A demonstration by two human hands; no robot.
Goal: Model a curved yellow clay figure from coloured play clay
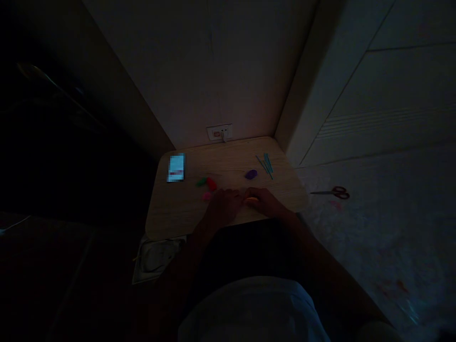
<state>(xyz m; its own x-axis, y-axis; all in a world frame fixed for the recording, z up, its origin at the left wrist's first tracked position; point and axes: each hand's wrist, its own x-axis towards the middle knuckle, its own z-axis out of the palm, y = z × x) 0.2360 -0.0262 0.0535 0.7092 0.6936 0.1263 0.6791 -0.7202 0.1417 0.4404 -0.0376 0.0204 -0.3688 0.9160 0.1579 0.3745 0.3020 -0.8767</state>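
Both hands work close together over the front of a small wooden table (192, 209) in dim light. My right hand (265, 200) has its fingers curled round an orange lump (252, 199) that looks like modelling clay. Beside it, almost touching, my left hand (224, 204) is closed with its fingers bent down; what is under them is hidden. Just left of that hand lie a pink lump (207, 195), a red lump (211, 184) and a green lump (201, 181). A purple lump (251, 174) rests behind my right hand.
At the table's back left lies a lit phone (176, 167); several thin teal sticks (268, 164) are at the back right. A wall socket (220, 132) holds a plug. Scissors (338, 192) lie on the pale sheet to the right. A tray-like object (156, 256) sits below the left corner.
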